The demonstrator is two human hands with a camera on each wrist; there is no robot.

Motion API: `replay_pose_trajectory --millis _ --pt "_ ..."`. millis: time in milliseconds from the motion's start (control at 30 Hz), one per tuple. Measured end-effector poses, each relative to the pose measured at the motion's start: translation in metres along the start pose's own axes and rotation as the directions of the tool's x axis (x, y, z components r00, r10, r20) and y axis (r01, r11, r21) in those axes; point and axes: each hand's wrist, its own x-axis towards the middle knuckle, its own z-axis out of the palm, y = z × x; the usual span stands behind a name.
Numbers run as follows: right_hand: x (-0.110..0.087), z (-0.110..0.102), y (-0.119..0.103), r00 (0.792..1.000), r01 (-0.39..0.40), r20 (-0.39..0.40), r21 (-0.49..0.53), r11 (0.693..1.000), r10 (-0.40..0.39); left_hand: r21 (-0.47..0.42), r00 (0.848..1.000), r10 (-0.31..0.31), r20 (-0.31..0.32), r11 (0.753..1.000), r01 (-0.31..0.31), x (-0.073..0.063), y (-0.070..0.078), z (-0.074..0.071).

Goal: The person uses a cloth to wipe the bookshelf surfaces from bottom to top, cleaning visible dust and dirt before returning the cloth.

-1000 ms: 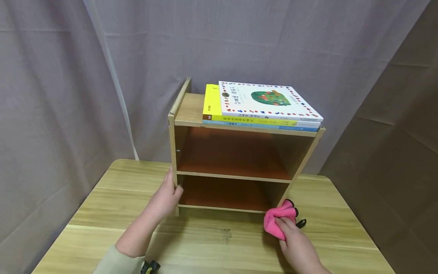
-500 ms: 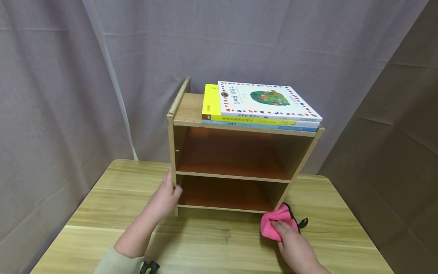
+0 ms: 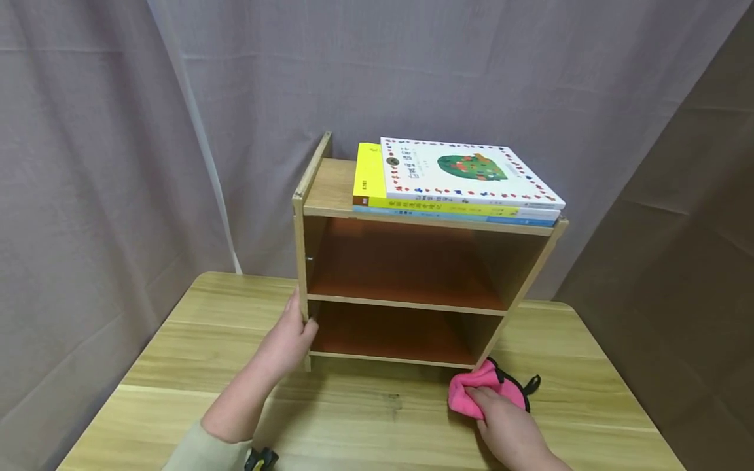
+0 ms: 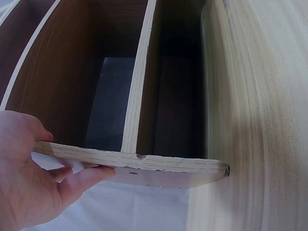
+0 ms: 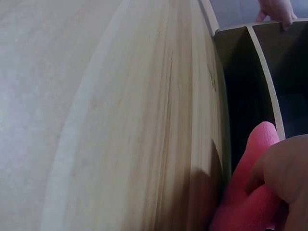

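A small wooden shelf with brown inner boards stands on the table in the head view. My left hand grips its left side panel low down, the thumb round the front edge; the left wrist view shows the thumb on the inner face and fingers beneath the panel. At the shelf's lower right corner my right hand holds a bunched pink cloth with black edging and a black loop. The right wrist view has the pink cloth against the shelf's bottom front edge, partly hidden by the hand.
Several books lie stacked on the shelf top, a white one uppermost. Below the left sleeve a small black and yellow thing shows on the wood-grain table. Grey curtains hang behind, darker cloth on the right.
The right hand and pink cloth have shifted slightly down at the shelf's lower right corner, and more of the cloth's black edge shows. The left hand keeps its place on the side panel.
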Motion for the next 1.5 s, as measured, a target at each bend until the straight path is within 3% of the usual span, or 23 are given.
replay_pose_trajectory --millis 200,367,533,933,1300,1500 --pt "0.005 0.003 0.000 0.999 0.037 -0.021 -0.040 0.999 -0.037 0.001 1.000 -0.006 -0.001 1.000 0.006 0.000 0.001 0.000" --pt "0.005 0.004 0.000 0.999 0.037 0.026 -0.070 0.997 -0.036 -0.002 1.000 0.002 0.000 1.000 -0.002 -0.001 0.002 -0.001" --pt "0.003 0.004 0.001 0.998 0.064 0.013 -0.097 0.993 -0.063 -0.012 1.000 0.012 -0.007 1.000 -0.012 -0.001 0.003 -0.001" --pt "-0.002 0.001 0.005 0.999 0.030 0.037 -0.041 0.999 -0.028 -0.022 0.999 0.028 -0.018 0.999 -0.028 -0.001 0.002 0.001" --pt "-0.017 -0.002 0.019 0.998 -0.020 -0.062 0.031 0.999 0.022 -0.019 1.000 0.007 -0.007 1.000 -0.007 -0.003 0.002 0.001" --pt "-0.025 -0.011 0.030 0.982 -0.102 -0.143 0.155 0.983 0.124 -0.007 1.000 0.005 -0.007 1.000 -0.005 -0.002 0.002 0.001"
